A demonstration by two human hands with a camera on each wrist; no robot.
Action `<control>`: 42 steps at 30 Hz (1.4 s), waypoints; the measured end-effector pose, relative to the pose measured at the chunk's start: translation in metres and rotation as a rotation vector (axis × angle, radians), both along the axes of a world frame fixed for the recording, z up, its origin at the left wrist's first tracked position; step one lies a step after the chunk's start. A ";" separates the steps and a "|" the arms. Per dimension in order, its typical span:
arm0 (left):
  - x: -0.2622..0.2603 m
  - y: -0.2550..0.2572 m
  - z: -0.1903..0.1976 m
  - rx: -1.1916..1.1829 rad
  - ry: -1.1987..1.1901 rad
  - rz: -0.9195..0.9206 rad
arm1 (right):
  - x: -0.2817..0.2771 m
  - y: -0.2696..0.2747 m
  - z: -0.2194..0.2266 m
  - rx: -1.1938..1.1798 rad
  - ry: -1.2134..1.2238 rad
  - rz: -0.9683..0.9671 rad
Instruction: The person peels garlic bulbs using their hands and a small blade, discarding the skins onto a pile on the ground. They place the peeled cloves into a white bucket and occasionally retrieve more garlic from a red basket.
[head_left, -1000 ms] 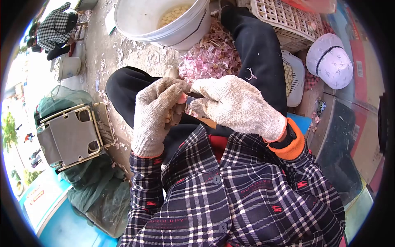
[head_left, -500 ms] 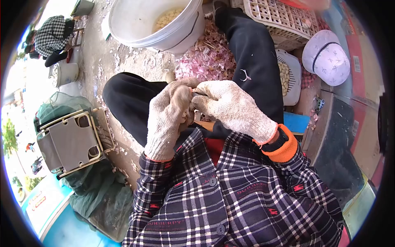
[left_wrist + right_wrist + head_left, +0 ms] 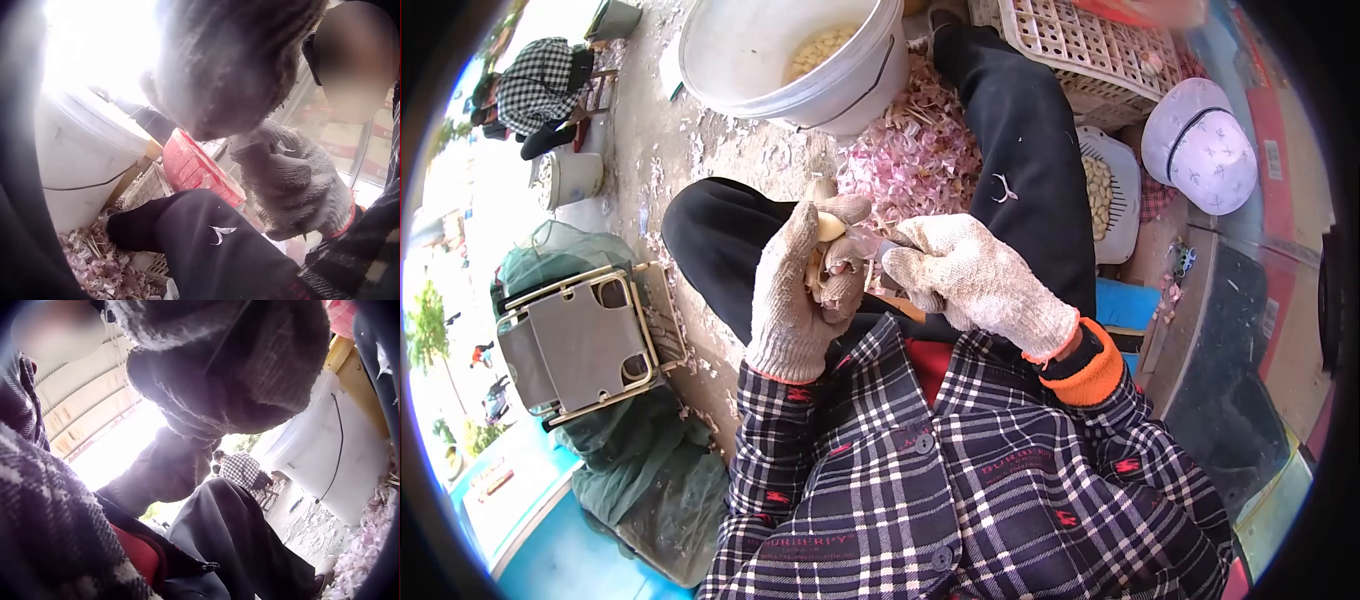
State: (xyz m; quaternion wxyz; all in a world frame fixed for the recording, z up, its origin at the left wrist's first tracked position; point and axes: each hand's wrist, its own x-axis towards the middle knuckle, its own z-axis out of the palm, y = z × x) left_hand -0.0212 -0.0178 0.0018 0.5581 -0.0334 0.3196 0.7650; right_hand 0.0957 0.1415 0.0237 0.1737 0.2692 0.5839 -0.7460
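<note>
Both hands wear pale knitted gloves and work close together over the lap. My left hand (image 3: 785, 290) pinches a smooth, pale garlic clove (image 3: 830, 227) between thumb and forefinger. More garlic (image 3: 815, 272) shows in its curled palm. Just to the right, my right hand (image 3: 985, 275) grips a small knife (image 3: 886, 250), its short greyish blade pointing at the left hand. A thin flap of garlic skin (image 3: 864, 241) hangs by the blade tip. In the wrist views, the gloves hide the clove and knife.
A white bucket (image 3: 740, 85) with peeled cloves stands ahead, beside a heap of pink garlic skins (image 3: 915, 160). To the right are a white basket (image 3: 1125, 185) of cloves, a plastic crate (image 3: 1090, 45) and a hat (image 3: 1200, 150). At left stands a folding chair (image 3: 590, 340); farther back, a person (image 3: 545, 85) sits.
The hands, pressed together before, have drawn slightly apart. The right hand has moved down and away with the knife, and the pale clove now shows in the left hand.
</note>
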 end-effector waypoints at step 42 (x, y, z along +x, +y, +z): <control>0.012 -0.006 -0.006 -0.110 0.124 -0.002 | 0.005 0.008 -0.009 -0.301 0.087 -0.308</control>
